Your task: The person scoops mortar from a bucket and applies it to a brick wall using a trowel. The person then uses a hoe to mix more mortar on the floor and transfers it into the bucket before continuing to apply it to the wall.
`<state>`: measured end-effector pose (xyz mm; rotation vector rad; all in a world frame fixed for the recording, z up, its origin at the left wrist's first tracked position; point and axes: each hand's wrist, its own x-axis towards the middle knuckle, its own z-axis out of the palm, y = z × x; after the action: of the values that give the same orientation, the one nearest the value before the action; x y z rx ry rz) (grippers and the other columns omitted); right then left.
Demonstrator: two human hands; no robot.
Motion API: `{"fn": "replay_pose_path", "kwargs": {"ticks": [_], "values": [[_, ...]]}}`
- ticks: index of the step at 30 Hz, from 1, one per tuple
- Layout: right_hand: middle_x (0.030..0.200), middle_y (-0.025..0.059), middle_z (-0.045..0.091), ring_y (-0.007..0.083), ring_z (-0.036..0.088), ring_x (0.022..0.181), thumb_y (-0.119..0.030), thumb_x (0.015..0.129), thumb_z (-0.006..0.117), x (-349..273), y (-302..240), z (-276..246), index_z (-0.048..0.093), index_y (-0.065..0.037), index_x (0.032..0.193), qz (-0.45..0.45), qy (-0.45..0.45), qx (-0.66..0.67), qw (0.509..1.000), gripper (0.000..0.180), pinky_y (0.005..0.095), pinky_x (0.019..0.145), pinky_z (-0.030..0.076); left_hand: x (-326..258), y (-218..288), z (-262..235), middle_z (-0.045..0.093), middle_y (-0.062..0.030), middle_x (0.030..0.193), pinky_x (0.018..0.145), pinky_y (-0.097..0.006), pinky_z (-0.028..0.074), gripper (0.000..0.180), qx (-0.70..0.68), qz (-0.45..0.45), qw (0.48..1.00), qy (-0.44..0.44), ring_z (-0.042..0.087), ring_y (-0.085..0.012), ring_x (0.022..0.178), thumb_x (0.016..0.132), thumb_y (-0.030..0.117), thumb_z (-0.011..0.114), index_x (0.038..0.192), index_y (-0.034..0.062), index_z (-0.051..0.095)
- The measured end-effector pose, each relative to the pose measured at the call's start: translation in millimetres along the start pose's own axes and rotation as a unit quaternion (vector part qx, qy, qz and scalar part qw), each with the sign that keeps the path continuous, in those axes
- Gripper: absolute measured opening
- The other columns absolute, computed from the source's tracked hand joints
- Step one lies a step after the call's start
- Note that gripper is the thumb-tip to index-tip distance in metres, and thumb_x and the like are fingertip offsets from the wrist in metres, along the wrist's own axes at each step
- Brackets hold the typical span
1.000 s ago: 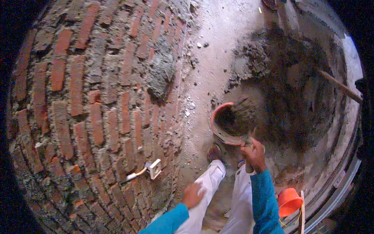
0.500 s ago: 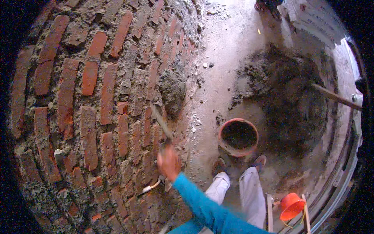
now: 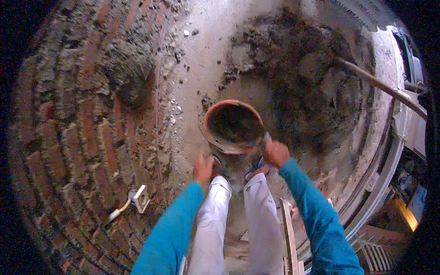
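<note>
A round bucket (image 3: 224, 148) with a reddish rim stands on the ground before my feet, dark inside. My right hand (image 3: 277, 152) is at the bucket's right side, fingers curled, their tips close to the rim. A small pale bit shows at those fingertips, too blurred to name. To the lower left of the bucket is my left hand (image 3: 202, 168), just short of the rim and over my left foot. Motion smears its fingers, and I see nothing clearly held in it.
A rough brick wall (image 3: 87, 133) with patches of mortar fills the left. From it sticks a white square fitting (image 3: 139, 198) on a cable. Dark wet mix (image 3: 316, 101) lies beyond the bucket, with a long wooden handle (image 3: 382, 86) over it. A wooden plank (image 3: 288, 229) stands lower right.
My right hand has come away from the wall, where it held a long thin tool, to the bucket's right side. My left hand has come into view. The view has shifted right.
</note>
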<state>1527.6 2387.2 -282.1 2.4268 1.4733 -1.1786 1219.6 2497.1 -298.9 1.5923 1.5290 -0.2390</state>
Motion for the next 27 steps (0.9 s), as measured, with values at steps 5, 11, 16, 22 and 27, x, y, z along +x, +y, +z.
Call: {"fn": "replay_pose_path", "kwargs": {"ticks": [5,11,16,22,27], "values": [[0.094,0.0212,0.071,0.0383,0.07,0.088,-0.022,0.087,0.056,103.4,1.5,33.1,0.065,-0.005,0.108,-0.02,-0.089,-0.013,0.996,0.028,0.052,0.072,0.057,137.2,22.5,17.4,0.065,-0.0213,0.117,0.096,-0.04,0.048,0.044,-0.167,-0.012,0.986,-0.005,0.062,-0.0347,0.11,0.091,0.018,0.063,0.13,-0.0001,0.054],[0.098,0.0201,0.071,0.0385,0.069,0.091,-0.032,0.086,0.061,85.8,-29.9,124.9,0.07,-0.002,0.098,-0.004,-0.093,0.277,0.956,0.034,0.0486,0.078,0.055,88.3,47.0,28.7,0.065,-0.0271,0.104,0.084,-0.043,0.05,0.028,-0.058,0.069,0.995,0.047,0.064,-0.0407,0.098,0.091,0.008,0.06,0.115,-0.006,0.058],[0.102,0.0138,0.069,0.0227,0.064,0.093,-0.032,0.087,0.068,43.3,-11.8,110.0,0.067,-0.001,0.111,-0.039,-0.155,0.407,0.899,0.04,0.0377,0.08,0.05,73.5,67.5,28.4,0.066,-0.0247,0.104,0.083,-0.043,0.05,0.028,-0.065,0.085,0.993,0.047,0.065,-0.0388,0.097,0.091,0.009,0.06,0.116,-0.0044,0.058],[0.117,0.0167,0.067,0.0249,0.06,0.113,-0.029,0.085,0.071,9.8,-15.8,51.8,0.065,-0.004,0.122,-0.074,-0.129,0.464,0.873,0.045,0.037,0.101,0.045,81.8,31.1,-0.6,0.065,-0.0182,0.112,0.086,-0.04,0.051,0.032,-0.257,-0.132,0.949,-0.126,0.063,-0.0327,0.103,0.097,0.023,0.055,0.121,0.0018,0.058],[0.121,0.017,0.066,0.0291,0.061,0.113,-0.029,0.083,0.074,-12.5,-25.2,18.2,0.064,-0.005,0.124,-0.087,-0.132,0.523,0.837,0.049,0.0398,0.101,0.046,-23.1,-2.4,-50.7,0.052,-0.0201,0.142,0.111,-0.043,0.035,0.063,-0.039,-0.05,0.996,-0.06,0.048,-0.0326,0.132,0.095,0.045,0.058,0.142,0.0041,0.047]]}}
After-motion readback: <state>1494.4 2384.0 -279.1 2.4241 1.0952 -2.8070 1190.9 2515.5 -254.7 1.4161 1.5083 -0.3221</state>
